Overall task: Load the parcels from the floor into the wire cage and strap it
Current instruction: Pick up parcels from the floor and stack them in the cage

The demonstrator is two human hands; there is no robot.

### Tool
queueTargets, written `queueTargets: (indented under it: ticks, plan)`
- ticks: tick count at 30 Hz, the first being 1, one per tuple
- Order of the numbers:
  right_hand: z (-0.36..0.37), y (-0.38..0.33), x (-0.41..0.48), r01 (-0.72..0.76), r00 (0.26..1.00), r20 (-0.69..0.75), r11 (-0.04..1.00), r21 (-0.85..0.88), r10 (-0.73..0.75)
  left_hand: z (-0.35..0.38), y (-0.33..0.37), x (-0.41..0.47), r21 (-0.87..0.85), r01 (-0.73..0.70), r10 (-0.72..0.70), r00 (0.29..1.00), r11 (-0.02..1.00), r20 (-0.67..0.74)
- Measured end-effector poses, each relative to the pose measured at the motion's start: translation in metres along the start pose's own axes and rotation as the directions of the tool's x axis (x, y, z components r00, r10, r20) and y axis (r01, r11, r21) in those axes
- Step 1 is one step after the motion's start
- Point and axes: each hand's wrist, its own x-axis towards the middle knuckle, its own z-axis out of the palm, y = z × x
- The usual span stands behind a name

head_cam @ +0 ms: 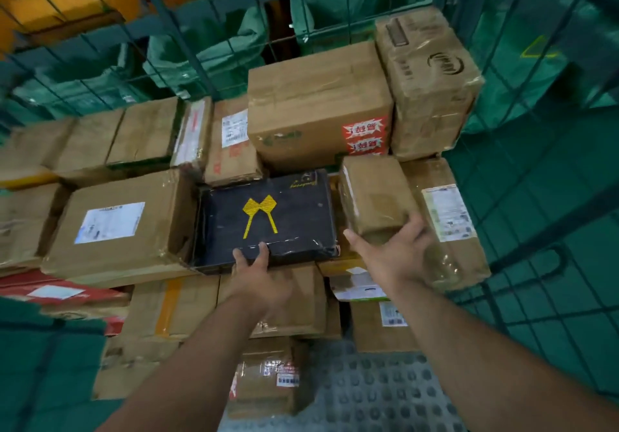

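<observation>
Both hands are busy on the top layer inside the green wire cage (pixel 536 197). The left hand (pixel 258 274) has its fingers hooked over the near edge of a black wrapped parcel (pixel 268 217) with a yellow emblem. This parcel lies flat between a brown carton with a white label (pixel 124 224) and the parcel on the right. The right hand (pixel 392 254) cups the near end of a small taped brown box (pixel 371 194), thumb spread on one side and fingers round the other. The box sits in the gap between the black parcel and a long labelled carton (pixel 449 217) against the mesh. The likeliest trouble is the small box. Its glossy tape probably makes it slippery, and if it is let go while only half seated it could tip off the stack toward the studded floor plate (pixel 368 391). The black parcel overhangs the cartons below at its near edge, so a push there may tilt it or drag its loose wrap. The tall carton (pixel 428 80) at the back right stands higher than its neighbours, and a knock could shift it against the mesh, which would hamper strapping later.
</observation>
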Motion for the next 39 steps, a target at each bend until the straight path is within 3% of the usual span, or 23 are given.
queueTargets:
  ticks: [2, 4, 12, 15, 17, 20, 22, 24, 26, 29, 33, 39]
  plan:
    - [0.013, -0.010, 0.016, 0.038, 0.982, 0.183, 0.999, -0.006, -0.036, -0.007, 0.002, 0.000, 0.020, -0.011, 0.010, 1.000, 1.000, 0.025]
    - [0.021, -0.018, 0.030, 0.070, 0.964, 0.260, 0.995, -0.069, -0.049, -0.013, 0.002, 0.002, 0.020, -0.011, 0.010, 0.998, 1.000, 0.055]
    - [0.002, -0.022, 0.045, 0.174, 0.922, 0.387, 0.905, -0.388, -0.011, -0.025, 0.008, 0.003, 0.046, 0.044, -0.049, 0.991, 0.998, 0.124]
    - [-0.014, -0.019, 0.024, 0.212, 0.950, 0.297, 0.902, -0.376, -0.099, -0.029, 0.004, -0.004, 0.061, 0.051, -0.060, 0.987, 0.997, 0.152]
    - [-0.021, -0.004, -0.004, 0.231, 0.963, 0.209, 0.922, -0.310, -0.171, -0.021, -0.002, -0.016, 0.065, -0.002, 0.000, 0.999, 0.998, 0.039]
    - [-0.029, 0.050, -0.054, 0.151, 0.958, 0.275, 0.962, -0.226, -0.086, 0.012, -0.003, -0.049, 0.009, -0.190, 0.188, 0.966, 0.982, -0.178]
    - [-0.039, 0.095, -0.091, 0.077, 0.967, 0.255, 0.964, -0.255, -0.010, 0.048, 0.000, -0.075, -0.045, -0.355, 0.349, 0.932, 0.934, -0.101]
    - [-0.048, 0.132, -0.132, -0.031, 0.967, 0.239, 0.970, -0.240, 0.090, 0.085, 0.003, -0.102, -0.094, -0.478, 0.486, 0.871, 0.873, 0.078]
    - [-0.061, 0.172, -0.177, -0.191, 0.955, 0.185, 0.958, -0.214, 0.232, 0.121, 0.009, -0.132, -0.090, -0.584, 0.579, 0.750, 0.807, 0.321]
    - [-0.077, 0.226, -0.240, -0.377, 0.907, 0.156, 0.919, -0.117, 0.392, 0.171, 0.013, -0.165, -0.082, -0.640, 0.567, 0.604, 0.764, 0.560]
    - [-0.102, 0.285, -0.349, -0.611, 0.788, 0.072, 0.791, -0.036, 0.612, 0.231, 0.015, -0.224, 0.060, -0.782, 0.471, 0.433, 0.620, 0.769]
    - [-0.118, 0.336, -0.491, -0.772, 0.613, -0.074, 0.617, 0.156, 0.786, 0.285, 0.005, -0.331, 0.080, -0.945, 0.429, 0.219, 0.317, 0.877]
